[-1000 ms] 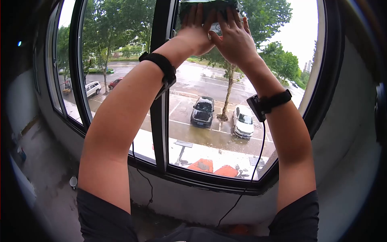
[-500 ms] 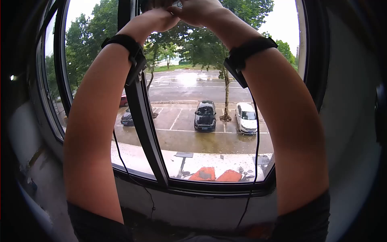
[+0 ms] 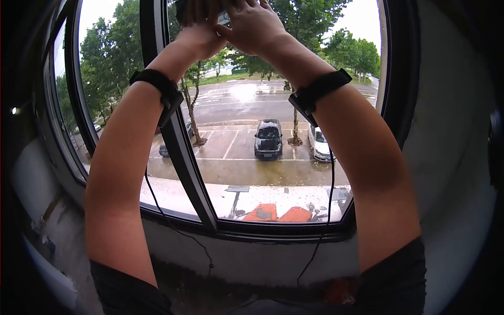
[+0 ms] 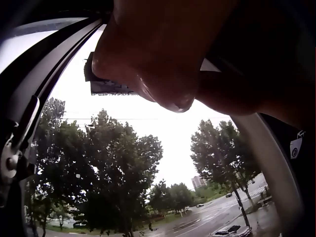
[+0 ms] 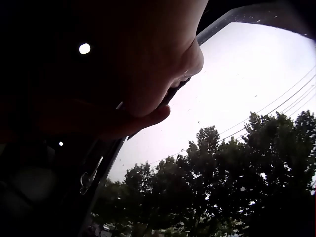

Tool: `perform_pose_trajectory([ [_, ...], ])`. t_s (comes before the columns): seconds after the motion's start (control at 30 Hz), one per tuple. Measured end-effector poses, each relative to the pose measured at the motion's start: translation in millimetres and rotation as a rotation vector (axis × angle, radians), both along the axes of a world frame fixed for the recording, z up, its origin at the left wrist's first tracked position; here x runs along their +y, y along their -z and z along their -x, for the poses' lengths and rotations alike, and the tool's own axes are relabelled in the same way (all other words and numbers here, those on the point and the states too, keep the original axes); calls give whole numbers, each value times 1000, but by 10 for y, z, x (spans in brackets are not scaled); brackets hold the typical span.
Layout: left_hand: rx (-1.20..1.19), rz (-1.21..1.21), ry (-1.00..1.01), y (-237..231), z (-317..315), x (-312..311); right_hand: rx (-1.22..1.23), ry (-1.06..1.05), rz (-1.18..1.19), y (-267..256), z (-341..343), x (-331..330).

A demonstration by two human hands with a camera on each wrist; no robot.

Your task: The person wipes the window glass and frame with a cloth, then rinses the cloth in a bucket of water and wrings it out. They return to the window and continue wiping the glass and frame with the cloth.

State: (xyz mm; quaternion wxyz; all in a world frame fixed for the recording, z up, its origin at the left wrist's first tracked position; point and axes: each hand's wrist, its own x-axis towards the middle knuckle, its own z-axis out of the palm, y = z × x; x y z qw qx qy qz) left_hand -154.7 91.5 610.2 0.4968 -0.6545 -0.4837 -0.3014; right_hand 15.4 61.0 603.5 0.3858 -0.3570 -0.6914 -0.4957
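Observation:
Both hands are raised high against the window pane [image 3: 247, 113], side by side near the top edge of the head view. Beneath them lies a dark printed sheet [image 4: 111, 88] with a jagged edge, mostly covered by the hands. My left hand [image 3: 198, 35] presses on it with straight fingers pointing up, close to the window's upright frame bar [image 3: 181, 152]. Just right of it, my right hand [image 3: 254, 27] is spread on the same sheet, its thumb reaching toward the left hand. The fingertips run out of the head view.
A metal window latch [image 4: 11, 160] sits on the frame at left. Dark cables [image 3: 331, 189] hang from both wrist bands. Below the sill, a pale ledge outside holds orange items [image 3: 294, 214]; farther out are parked cars and trees.
Over the last second, both hands and the sheet shift left toward the frame bar, going up nearly out of view and then slightly lower again. The head view also shifts.

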Motion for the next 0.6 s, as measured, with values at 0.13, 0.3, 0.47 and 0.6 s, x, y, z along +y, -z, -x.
perform_pose_trajectory([
  [0.13, 21, -139, 166, 443, -114, -31, 116, -166, -210, 407, -73, 385],
  [0.3, 11, -26, 180, 1146, -259, -151, 179, -242, 41, 1252, -215, 146],
  [0.47, 3, 17, 187, 1908, -447, -352, 228, -270, 213, 2004, -306, -50],
  [0.6, -77, 151, 170, 2575, -523, -396, 218, -266, 293, 2622, -404, -132],
])
